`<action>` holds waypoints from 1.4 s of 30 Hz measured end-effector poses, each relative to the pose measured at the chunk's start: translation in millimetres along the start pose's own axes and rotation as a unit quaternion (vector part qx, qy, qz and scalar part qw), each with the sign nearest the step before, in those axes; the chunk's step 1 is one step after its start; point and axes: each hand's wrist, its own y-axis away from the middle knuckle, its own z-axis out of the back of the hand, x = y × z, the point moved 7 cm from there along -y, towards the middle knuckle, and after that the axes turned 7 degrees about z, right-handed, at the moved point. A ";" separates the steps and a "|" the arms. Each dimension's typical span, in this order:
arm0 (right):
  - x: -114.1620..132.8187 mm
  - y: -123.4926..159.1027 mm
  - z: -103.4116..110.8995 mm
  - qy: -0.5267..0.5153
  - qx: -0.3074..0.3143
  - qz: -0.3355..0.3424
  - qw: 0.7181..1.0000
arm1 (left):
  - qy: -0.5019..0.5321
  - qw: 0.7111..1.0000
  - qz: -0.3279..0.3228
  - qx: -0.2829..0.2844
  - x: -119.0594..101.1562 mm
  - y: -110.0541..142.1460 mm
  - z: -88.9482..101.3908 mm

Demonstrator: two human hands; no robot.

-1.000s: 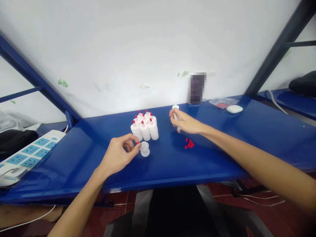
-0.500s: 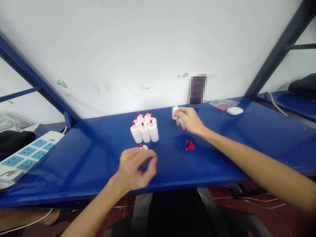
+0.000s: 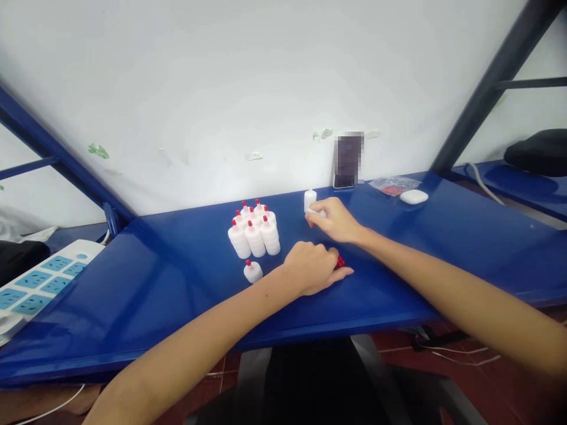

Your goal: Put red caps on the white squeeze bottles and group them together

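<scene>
On the blue table (image 3: pixel 177 283) stands a cluster of several small white bottles with red caps (image 3: pixel 253 229). One more capped bottle (image 3: pixel 253 271) stands alone just in front of it. My left hand (image 3: pixel 313 268) lies over a small pile of loose red caps (image 3: pixel 340 261), fingers curled down onto them. My right hand (image 3: pixel 333 219) is closed round a white uncapped bottle (image 3: pixel 317 212), beside another uncapped white bottle (image 3: pixel 310 199) standing upright near the wall.
A white power strip with blue sockets (image 3: pixel 31 286) lies at the left edge. By the wall stand a blurred dark phone (image 3: pixel 347 160), a clear bag with red bits (image 3: pixel 392 186) and a white case (image 3: pixel 413 196). Dark frame posts rise on both sides.
My left hand let go of the lone capped bottle and swept right to the red caps. My right hand shifted slightly back toward the wall with its bottle.
</scene>
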 end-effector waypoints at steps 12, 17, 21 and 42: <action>-14.6 6.2 -1.4 -0.156 -0.004 -0.070 0.985 | 0.011 1.000 -0.020 0.002 1.2 -1.0 -4.9; -11.0 6.1 -5.8 -0.158 0.027 -0.057 0.985 | 0.023 0.999 -0.023 0.006 5.6 -1.1 -7.7; -5.3 3.9 -4.4 -0.139 0.030 -0.036 0.989 | 0.038 0.999 -0.026 -0.014 9.5 12.0 -4.5; 99.5 32.1 -64.7 -0.219 0.291 0.129 0.922 | 0.143 0.920 0.001 -0.364 58.3 130.1 38.8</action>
